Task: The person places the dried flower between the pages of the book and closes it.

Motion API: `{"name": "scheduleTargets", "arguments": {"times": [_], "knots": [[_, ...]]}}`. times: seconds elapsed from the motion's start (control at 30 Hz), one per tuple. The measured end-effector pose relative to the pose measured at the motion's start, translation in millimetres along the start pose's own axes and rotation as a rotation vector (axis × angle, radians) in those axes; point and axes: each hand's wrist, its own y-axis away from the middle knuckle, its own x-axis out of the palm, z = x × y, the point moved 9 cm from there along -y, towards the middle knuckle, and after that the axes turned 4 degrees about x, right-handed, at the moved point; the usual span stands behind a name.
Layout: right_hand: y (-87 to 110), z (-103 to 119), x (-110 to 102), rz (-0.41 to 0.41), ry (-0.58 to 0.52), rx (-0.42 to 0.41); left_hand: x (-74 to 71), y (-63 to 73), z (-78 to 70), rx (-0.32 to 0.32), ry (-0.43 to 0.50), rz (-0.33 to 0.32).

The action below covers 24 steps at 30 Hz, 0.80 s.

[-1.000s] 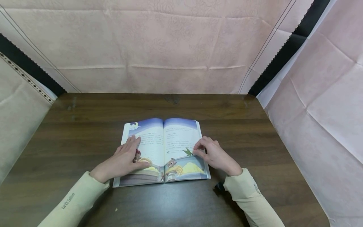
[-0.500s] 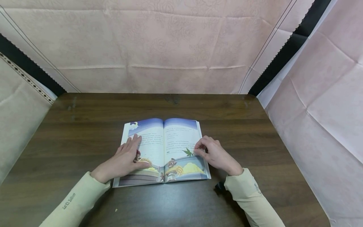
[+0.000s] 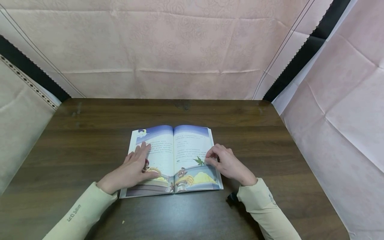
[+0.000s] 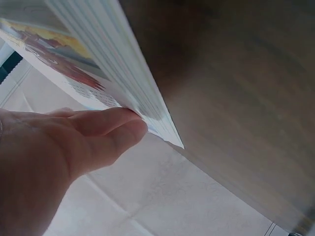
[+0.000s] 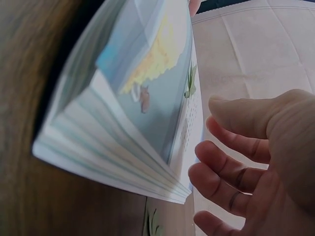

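An open picture book (image 3: 159, 150) lies on the table in the head view, text above and drawings below. My left hand (image 3: 129, 171) rests on the left page, fingers spread; in the left wrist view, fingertips of the left hand (image 4: 98, 132) meet the book's edge. A green leaf (image 3: 199, 161) shows on the right page. Beside it my right hand (image 3: 226, 163) hovers over the page's outer edge, fingers loosely bent. In the right wrist view, thumb and fingertips of the right hand (image 5: 246, 157) stand slightly apart beside the leaf (image 5: 191, 81), nothing visible between them.
The brown wooden table (image 3: 171, 216) has a tiny pale crumb (image 3: 123, 222) near its front. Pale cloth (image 3: 168, 50) hangs behind and at both sides. In the right wrist view a green leafy shape (image 5: 152, 225) shows below the page block.
My left hand has slid very slightly over the left page. The right hand, the book and the leaf stay where they were.
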Motion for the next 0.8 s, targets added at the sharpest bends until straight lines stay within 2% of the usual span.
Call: {"name": "scheduleTargets", "arguments": {"times": [0.8], "knots": [[0.4, -0.2, -10.7, -0.015, 0.0, 0.026, 1.1, 0.3, -2.0, 0.028, -0.01, -0.012]]}}
